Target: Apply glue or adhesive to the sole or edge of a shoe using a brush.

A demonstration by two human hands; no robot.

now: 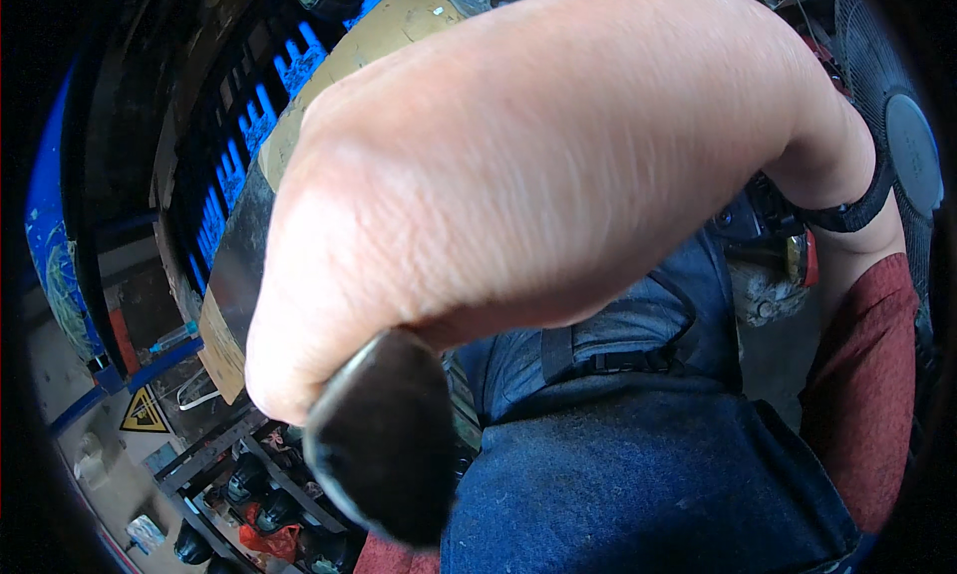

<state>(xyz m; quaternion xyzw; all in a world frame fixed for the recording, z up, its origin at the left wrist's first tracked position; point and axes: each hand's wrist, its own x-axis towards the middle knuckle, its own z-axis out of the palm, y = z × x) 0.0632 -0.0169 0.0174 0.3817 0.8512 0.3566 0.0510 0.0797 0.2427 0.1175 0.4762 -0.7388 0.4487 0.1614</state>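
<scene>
A bare arm [538, 165], which looks like my left, lies very close across most of the view. It comes out of a dark, blurred sleeve [384, 444] at the lower left and bends down at the right. A black strap [859, 213] circles it there, beside a dark device [736, 220]. The fingers of that hand are hidden, so whatever they hold or touch does not show. My right hand is out of sight. Below the arm, a blue denim apron [638, 484] with a buckled strap [628, 362] covers my lap. Red cloth [865, 395] shows at the right.
Behind the arm is a brown tabletop [384, 46] with a worn edge. A grey fan [912, 155] stands close at the right. Blue slats [239, 165] run along the left. At the lower left, a low rack [204, 454] holds several dark objects near red plastic [269, 541].
</scene>
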